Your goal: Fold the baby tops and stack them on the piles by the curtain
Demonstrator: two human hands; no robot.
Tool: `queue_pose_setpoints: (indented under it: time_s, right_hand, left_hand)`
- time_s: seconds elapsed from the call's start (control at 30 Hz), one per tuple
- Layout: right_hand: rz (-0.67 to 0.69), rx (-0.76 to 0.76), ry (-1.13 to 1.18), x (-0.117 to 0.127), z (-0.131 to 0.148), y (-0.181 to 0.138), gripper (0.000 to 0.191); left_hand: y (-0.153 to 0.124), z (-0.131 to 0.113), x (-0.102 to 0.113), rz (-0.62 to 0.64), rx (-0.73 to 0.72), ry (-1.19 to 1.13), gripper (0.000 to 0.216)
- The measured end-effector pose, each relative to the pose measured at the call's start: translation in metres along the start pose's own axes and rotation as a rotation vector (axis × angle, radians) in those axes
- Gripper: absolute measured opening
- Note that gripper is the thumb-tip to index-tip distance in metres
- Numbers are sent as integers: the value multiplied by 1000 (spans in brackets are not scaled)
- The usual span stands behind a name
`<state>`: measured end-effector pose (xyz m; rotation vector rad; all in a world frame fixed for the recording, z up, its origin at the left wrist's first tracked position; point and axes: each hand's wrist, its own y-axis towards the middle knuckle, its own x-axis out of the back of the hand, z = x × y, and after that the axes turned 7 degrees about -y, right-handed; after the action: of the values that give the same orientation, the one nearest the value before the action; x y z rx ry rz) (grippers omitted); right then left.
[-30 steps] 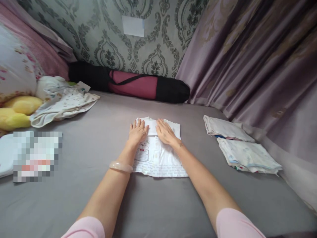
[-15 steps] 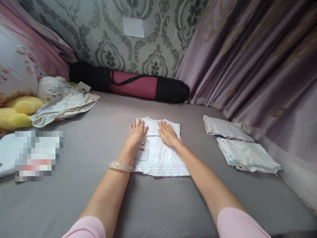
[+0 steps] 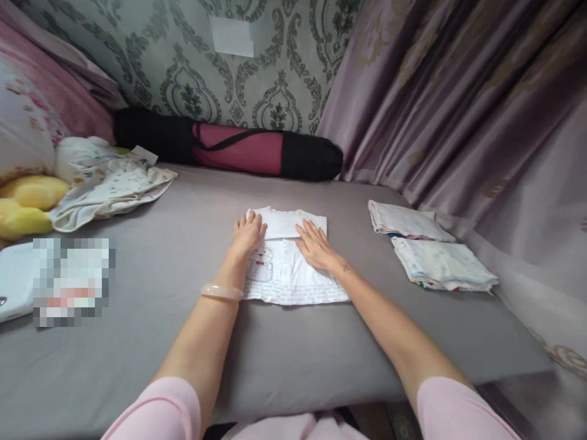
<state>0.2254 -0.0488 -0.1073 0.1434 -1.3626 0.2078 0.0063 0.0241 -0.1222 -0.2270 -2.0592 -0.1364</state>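
A small white buttoned shirt (image 3: 293,275) with a bear print and lines of lettering lies flat on the grey sheet (image 3: 284,348). Its far part is folded over into a band across the top. My left hand (image 3: 249,233) rests on the left end of that band, fingers spread and pointing away from me. On the right side, my right hand (image 3: 316,245) lies flat with outstretched fingers, across the band's lower edge. Neither hand grips the cloth. A pale bangle (image 3: 222,292) circles my left wrist.
Two folded cloth stacks, a farther one (image 3: 408,221) and a nearer one (image 3: 444,264), lie at right. At left are a crumpled printed garment (image 3: 114,189), a yellow plush (image 3: 32,201) and a white phone-like object (image 3: 16,281). A long black-and-red bag (image 3: 236,150) lies along the wall.
The view has shifted, and the bed's near edge now shows. My hands have parted slightly along the folded band, uncovering more of it; both still lie on the shirt.
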Motion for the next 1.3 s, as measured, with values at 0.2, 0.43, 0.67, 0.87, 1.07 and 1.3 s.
queue_pose_setpoints:
  time_s: [0.2,0.43,0.67,0.87,1.07,1.3]
  right_hand:
    - [26,-31,22,-3,-5,-77,62]
    - [-147,-207,135,4,-12,-141,55]
    - [-259,-304,120,2,-7,-151,38]
    - [-141,-397,163,13,1,-155,40]
    - [-106,-299,115,21,5,-169,44]
    - [11,-65,221,31,-10,-177,30]
  left_hand:
    - [6,7,5,66,-17,-68,49]
    - [-17,41,32,89,-64,-178,84]
    - [-74,53,54,57,5,-72,51]
    - [-108,55,49,28,36,-67,46]
    - [-136,53,52,35,15,-133,45]
    - [-156,46,62,101,12,-338,55]
